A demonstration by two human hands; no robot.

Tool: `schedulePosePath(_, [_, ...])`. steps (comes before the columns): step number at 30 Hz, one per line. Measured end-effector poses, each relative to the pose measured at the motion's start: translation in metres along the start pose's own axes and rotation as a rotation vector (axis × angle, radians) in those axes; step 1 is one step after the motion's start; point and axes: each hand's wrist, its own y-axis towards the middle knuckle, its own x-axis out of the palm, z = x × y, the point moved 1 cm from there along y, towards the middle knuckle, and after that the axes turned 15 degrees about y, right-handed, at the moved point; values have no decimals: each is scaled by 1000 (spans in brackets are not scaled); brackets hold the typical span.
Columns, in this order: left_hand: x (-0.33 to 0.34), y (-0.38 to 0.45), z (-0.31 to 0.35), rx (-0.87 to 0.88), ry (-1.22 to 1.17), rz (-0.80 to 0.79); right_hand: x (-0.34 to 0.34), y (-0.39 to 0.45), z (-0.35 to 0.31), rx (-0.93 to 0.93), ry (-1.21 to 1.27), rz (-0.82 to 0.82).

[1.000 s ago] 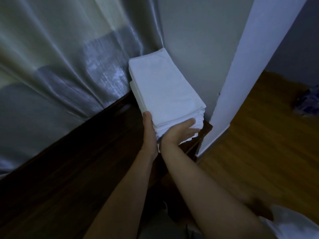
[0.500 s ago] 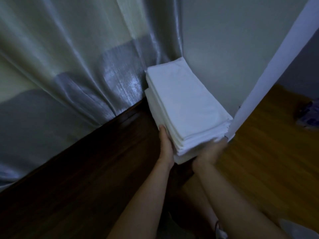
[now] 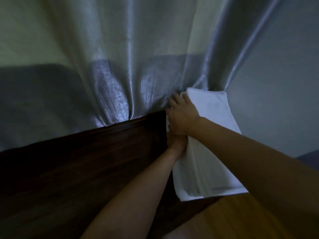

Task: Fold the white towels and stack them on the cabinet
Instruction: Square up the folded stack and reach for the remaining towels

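The stack of white towels sat at the cabinet's far right corner, against the curtain; half a second earlier both hands gripped its near end; now the right hand lay spread flat on top and the left hand pressed its side, neither clasping; squaring up, I judged.

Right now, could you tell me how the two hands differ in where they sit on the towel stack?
The right hand lies spread near the towel stack's far left edge, while the left hand sits nearer and lower, partly hidden beneath it. Both touch the stack's left side.
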Motion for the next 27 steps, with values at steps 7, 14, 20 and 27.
schedulePosePath(7, [-25, -15, 5, 370, -42, 74, 10, 48, 17, -26, 151, 67])
schedulePosePath(14, [-43, 5, 27, 431, 46, 326, 4, 55, 88, 210, 948, 256])
schedulePosePath(20, [-46, 16, 45, 409, 24, 293, 23, 66, 117, 248, 973, 56])
schedulePosePath(27, [-49, 21, 42, 439, 67, 252, 36, 80, 104, 286, 900, 45])
